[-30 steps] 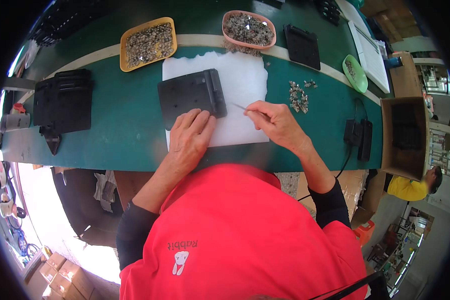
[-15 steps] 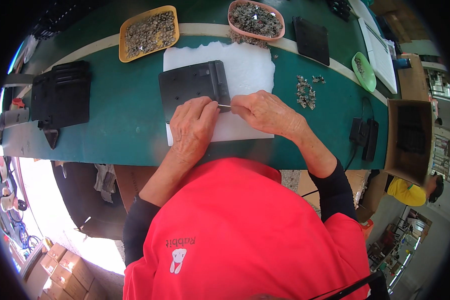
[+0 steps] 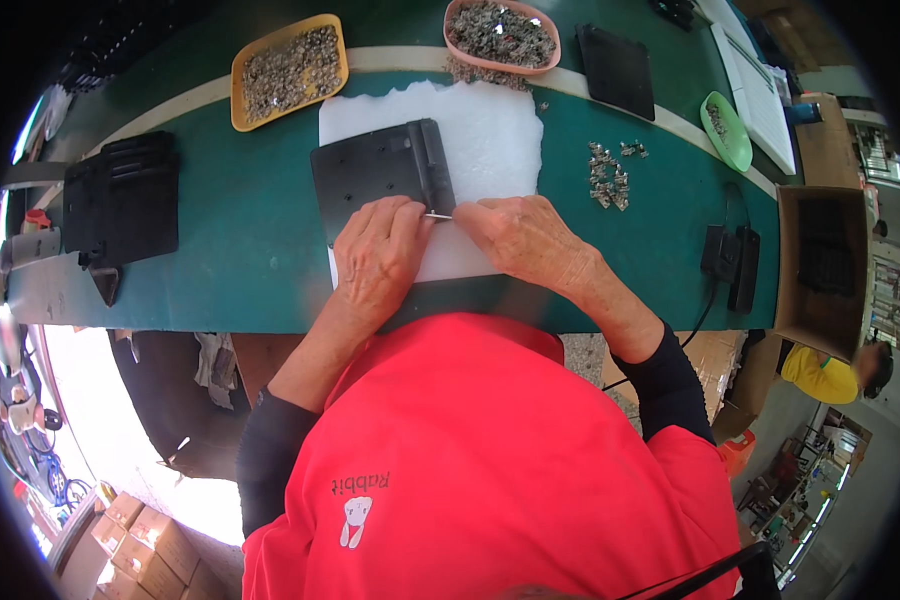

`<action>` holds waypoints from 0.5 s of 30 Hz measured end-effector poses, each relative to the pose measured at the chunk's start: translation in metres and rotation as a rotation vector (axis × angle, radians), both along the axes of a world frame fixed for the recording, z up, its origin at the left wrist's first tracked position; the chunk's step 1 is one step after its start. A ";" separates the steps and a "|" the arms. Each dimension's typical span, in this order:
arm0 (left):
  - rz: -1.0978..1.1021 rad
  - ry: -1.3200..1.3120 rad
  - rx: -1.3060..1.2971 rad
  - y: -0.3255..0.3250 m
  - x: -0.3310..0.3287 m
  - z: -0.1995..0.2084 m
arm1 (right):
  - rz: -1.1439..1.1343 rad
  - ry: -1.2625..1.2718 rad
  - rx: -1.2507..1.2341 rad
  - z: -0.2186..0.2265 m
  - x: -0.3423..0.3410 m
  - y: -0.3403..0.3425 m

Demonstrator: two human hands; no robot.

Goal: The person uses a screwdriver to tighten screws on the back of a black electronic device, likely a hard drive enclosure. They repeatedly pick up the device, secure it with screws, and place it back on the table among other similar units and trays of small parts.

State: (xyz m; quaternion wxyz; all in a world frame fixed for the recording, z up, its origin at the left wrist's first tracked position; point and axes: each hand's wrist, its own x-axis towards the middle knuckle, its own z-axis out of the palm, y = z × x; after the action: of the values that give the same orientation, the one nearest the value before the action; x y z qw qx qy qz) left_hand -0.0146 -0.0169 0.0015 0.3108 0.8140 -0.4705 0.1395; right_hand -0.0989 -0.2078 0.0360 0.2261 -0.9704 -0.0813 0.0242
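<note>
A black plastic panel [image 3: 370, 165] with a raised ridge along its right side lies on a white foam sheet [image 3: 495, 140]. My left hand [image 3: 378, 252] is closed over the panel's near right corner, fingers bent and pressed together. In my right hand [image 3: 532, 242] a thin metal rod [image 3: 438, 215] is pinched. The rod points left, toward the ridge's near end, and its tip meets my left fingertips. Both hands nearly touch there. Most of the rod is hidden in my right fingers.
A yellow tray [image 3: 342, 70] and a pink tray [image 3: 553, 68] of small metal parts stand at the back. Loose metal parts [image 3: 607, 178] and a green dish [image 3: 738, 150] are to the right. Black panels lie left [image 3: 125, 195] and back right [image 3: 615, 70]. An open carton [image 3: 820, 335] is far right.
My right hand has moved slightly left, closer to my left hand, and less of the rod shows between them. The left hand keeps its place on the panel.
</note>
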 end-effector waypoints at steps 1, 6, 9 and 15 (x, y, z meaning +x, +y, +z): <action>0.010 0.030 -0.011 0.000 0.000 0.001 | 0.015 -0.001 0.017 -0.001 0.001 -0.004; 0.025 0.006 -0.021 -0.004 -0.007 0.009 | -0.253 0.028 0.504 -0.002 0.010 -0.019; 0.034 0.003 0.033 -0.008 -0.010 0.017 | -0.420 0.054 0.949 0.007 0.022 -0.019; -0.060 -0.080 -0.002 -0.002 -0.005 -0.003 | -0.489 -0.181 1.158 -0.018 0.027 -0.004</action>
State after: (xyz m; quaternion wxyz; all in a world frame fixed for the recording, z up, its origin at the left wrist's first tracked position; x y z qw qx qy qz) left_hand -0.0196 -0.0187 -0.0011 0.2964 0.7931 -0.5065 0.1631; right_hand -0.0724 -0.2118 0.0177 0.7056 -0.6795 0.1240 -0.1582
